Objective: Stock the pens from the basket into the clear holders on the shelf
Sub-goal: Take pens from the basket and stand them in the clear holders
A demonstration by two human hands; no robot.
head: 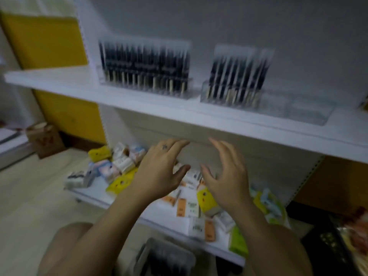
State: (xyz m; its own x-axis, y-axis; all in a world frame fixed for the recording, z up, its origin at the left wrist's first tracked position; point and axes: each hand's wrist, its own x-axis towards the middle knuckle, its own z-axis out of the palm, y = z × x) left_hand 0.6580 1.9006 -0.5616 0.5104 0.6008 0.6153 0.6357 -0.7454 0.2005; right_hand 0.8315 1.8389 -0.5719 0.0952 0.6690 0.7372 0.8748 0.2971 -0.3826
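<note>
Two clear holders stand on the white upper shelf [139, 108]. The left holder [145, 84] is packed with dark pens standing upright. The right holder [264, 104] has dark pens [237, 78] only in its left part; its right part shows none. A grey basket [165, 257] with dark pens sits low at the bottom edge, between my forearms. My left hand [159, 172] and my right hand [227, 176] hover side by side below the upper shelf's front edge, fingers spread and relaxed, holding nothing. The whole view is motion-blurred.
The lower shelf [159, 212] carries several small packets in yellow, white, orange and green. A brown paper bag [44, 140] stands on the floor at left. Yellow panels flank the shelf unit. A dark crate [338, 244] with goods sits at bottom right.
</note>
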